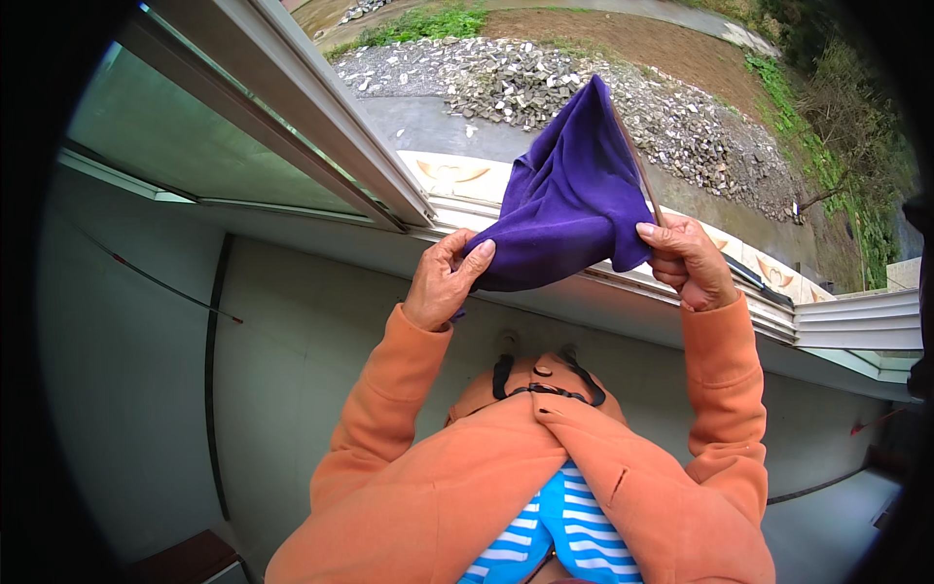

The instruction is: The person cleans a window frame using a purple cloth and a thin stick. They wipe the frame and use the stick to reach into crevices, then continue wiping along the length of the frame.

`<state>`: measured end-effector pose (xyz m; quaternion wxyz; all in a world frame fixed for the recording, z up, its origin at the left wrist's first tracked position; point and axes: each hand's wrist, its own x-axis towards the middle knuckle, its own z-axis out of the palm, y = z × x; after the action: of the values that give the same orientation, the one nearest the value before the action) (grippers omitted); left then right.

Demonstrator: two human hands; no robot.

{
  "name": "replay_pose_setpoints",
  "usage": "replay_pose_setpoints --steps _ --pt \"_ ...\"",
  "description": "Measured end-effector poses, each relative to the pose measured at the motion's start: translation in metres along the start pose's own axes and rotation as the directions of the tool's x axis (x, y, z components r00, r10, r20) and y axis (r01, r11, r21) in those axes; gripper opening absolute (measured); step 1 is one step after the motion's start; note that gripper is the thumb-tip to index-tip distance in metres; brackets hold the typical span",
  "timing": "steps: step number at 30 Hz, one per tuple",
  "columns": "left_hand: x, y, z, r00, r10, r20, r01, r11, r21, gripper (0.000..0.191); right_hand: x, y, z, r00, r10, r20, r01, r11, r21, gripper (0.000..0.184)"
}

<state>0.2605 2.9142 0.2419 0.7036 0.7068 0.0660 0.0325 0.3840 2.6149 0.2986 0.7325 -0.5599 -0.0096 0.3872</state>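
Observation:
A purple cloth [558, 197] is held up in front of the open window, its upper corner raised to a point. My left hand [446, 277] pinches the cloth's lower left edge between thumb and fingers. A thin brown stick [642, 168] runs along the cloth's right side, its upper end hidden by the cloth. My right hand [686, 259] grips the stick's lower end, with the thumb at the cloth's right edge. Below both hands is the white window track [467, 212].
A sliding window panel [241, 146] stands at the left. On the sill at right lies a dark elongated object [759, 281] beside patterned tiles [773, 271]. Outside is a rubble heap [511, 84]. A thin dark rod [175, 290] shows at left, and a brown furniture edge [186, 558] at lower left.

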Motion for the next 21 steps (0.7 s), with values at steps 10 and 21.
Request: replay_pose_setpoints --steps 10,21 --pt "-0.022 -0.020 -0.004 0.505 -0.700 0.505 0.860 0.456 -0.227 0.030 -0.069 0.047 -0.055 0.939 -0.211 -0.272 -0.075 0.645 -0.760 0.023" --pt "-0.034 0.044 0.049 0.960 0.084 0.268 -0.161 0.947 0.279 0.050 -0.120 0.049 -0.019 0.960 -0.273 -0.066 0.057 0.420 -0.906 0.018"
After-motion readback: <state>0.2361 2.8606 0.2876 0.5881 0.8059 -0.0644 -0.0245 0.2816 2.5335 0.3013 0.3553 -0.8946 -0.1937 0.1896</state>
